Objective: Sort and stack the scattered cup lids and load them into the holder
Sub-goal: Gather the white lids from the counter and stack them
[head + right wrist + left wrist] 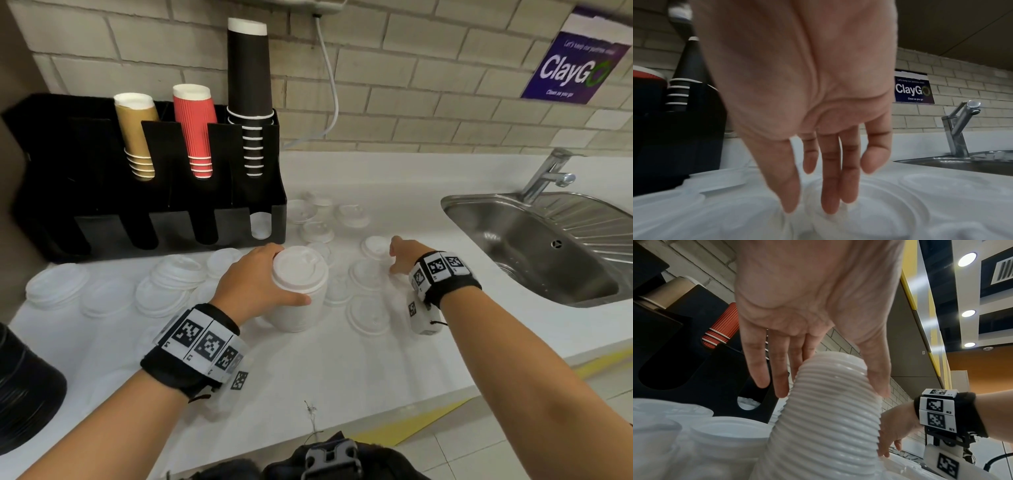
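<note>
Left hand (255, 282): grips a tall stack of white cup lids (299, 289) standing on the white counter (342, 370) at centre; thumb on the near side, fingers (756, 366) wrapped round the far side, roughly straight and close together in the left wrist view, where the stack shows as a ribbed white column

Right hand (406, 255): reaches down over the loose lids to the right of the stack; fingers (830, 186) extended downward, slightly apart, tips at a single white lid (863, 204) lying on the counter; whether thumb and fingers already pinch its rim cannot be told

Scattered lids: single white lids lie on the counter between the stack and the sink, more further back near the holder's right end (317, 231); several low piles of wider lids (178, 274) sit to the left, in front of the holder

Holder (102, 202): black, far left against the brick wall; upper slots carry inverted gold cups (135, 133), red ribbed cups (195, 126) and a tall column of black cups (249, 85); of the lower front slots, the rightmost (261, 224) shows white lids inside

Sink (534, 240): steel, far right, with tap (548, 174)

Sign (575, 68): purple, reads "ClayGo", on the wall above the sink

Black stack (24, 387): dark ridged items at the near left edge, kind not clear
</note>
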A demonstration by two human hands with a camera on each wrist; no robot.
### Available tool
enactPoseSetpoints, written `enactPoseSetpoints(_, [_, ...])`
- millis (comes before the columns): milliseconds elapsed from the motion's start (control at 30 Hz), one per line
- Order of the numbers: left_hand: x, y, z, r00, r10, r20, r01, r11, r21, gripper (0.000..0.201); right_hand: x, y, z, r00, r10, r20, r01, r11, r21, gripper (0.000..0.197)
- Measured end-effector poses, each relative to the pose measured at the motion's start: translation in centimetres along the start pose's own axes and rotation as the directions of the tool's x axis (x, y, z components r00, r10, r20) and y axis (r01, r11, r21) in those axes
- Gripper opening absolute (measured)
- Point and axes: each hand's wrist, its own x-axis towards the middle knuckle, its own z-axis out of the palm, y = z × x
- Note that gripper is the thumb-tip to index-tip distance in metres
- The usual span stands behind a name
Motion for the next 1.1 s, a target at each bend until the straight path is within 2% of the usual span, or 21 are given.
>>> enactPoseSetpoints(100, [0.0, 0.0, 0.0, 1.000, -0.002, 0.001, 0.003, 1.000, -0.005, 0.084, -0.2, 0.1, 0.0, 0.993, -0.028, 0.112, 0.030, 0.999, -0.011, 0.049])
enactPoseSetpoints(167, [0.0, 0.0, 0.1, 1.000, 0.000, 0.003, 0.000, 1.000, -0.008, 0.083, -0.6, 0.0, -0.3, 0.992, -0.059, 0.107, 0.064, 0.997, -0.038, 0.044])
enactPoseSetpoints(233, [0.1, 0.0, 0.1, 1.000, 0.003, 0.001, -0.003, 1.000, -0.012, 0.083, -1.3, -0.4, -1.6, 0.997, -0.082, -0.002, 0.082, 0.997, 0.013, 0.036])
enactPoseSetpoints(300, [0.1, -0.1, 0.1, 1.000, 0.002, 0.000, -0.002, 1.000, -0.012, 0.083, -2.2, -0.7, -3.5, 0.979, -0.129, -0.160, 0.167, 0.952, 0.254, 0.031])
enactPoseSetpoints(333, [0.1, -0.1, 0.2, 1.000, 0.002, 0.000, -0.002, 1.000, -0.013, 0.083, -2.7, -1.0, -4.4, 0.964, -0.165, -0.209, 0.243, 0.867, 0.435, 0.031])
enactPoseSetpoints(400, [0.1, -0.2, 0.2, 1.000, 0.006, -0.004, -0.006, 1.000, -0.014, 0.082, -4.0, -2.0, -5.5, 0.938, -0.271, -0.217, 0.339, 0.574, 0.745, 0.034])
enactPoseSetpoints(433, [0.1, -0.2, 0.2, 1.000, 0.006, -0.006, -0.006, 1.000, -0.014, 0.081, -4.5, -2.5, -5.8, 0.919, -0.339, -0.203, 0.347, 0.448, 0.824, 0.035])
enactPoseSetpoints(467, [0.1, -0.3, 0.2, 1.000, 0.007, -0.008, -0.007, 1.000, -0.014, 0.081, -4.9, -2.9, -6.0, 0.897, -0.400, -0.191, 0.350, 0.374, 0.859, 0.034])
enactPoseSetpoints(500, [0.1, -0.3, 0.2, 1.000, 0.008, -0.008, -0.008, 1.000, -0.014, 0.081, -5.2, -3.4, -6.1, 0.876, -0.446, -0.184, 0.355, 0.338, 0.872, 0.033])
enactPoseSetpoints(567, [0.1, -0.2, 0.2, 1.000, 0.011, -0.005, -0.011, 1.000, -0.012, 0.081, -5.3, -3.9, -5.9, 0.856, -0.488, -0.168, 0.351, 0.310, 0.884, 0.032])
enactPoseSetpoints(833, [0.2, -0.3, 0.1, 1.000, 0.004, 0.006, -0.004, 1.000, -0.013, 0.083, -3.8, -4.6, -4.4, 0.887, -0.451, -0.097, 0.253, 0.300, 0.920, 0.030])
enactPoseSetpoints(867, [0.2, -0.2, 0.0, 1.000, 0.005, 0.010, -0.005, 1.000, -0.013, 0.084, -3.4, -4.6, -4.3, 0.897, -0.438, -0.059, 0.224, 0.336, 0.915, 0.030])
enactPoseSetpoints(1000, [0.2, -0.2, -0.1, 1.000, 0.006, 0.015, -0.006, 1.000, -0.010, 0.084, -1.4, -4.4, -3.2, 0.940, -0.303, 0.157, 0.052, 0.583, 0.811, 0.032])
enactPoseSetpoints(1100, [0.2, -0.2, -0.1, 1.000, 0.007, 0.011, -0.007, 1.000, 0.000, 0.081, 0.9, -3.8, -2.5, 0.978, -0.134, 0.161, 0.005, 0.781, 0.624, 0.037])
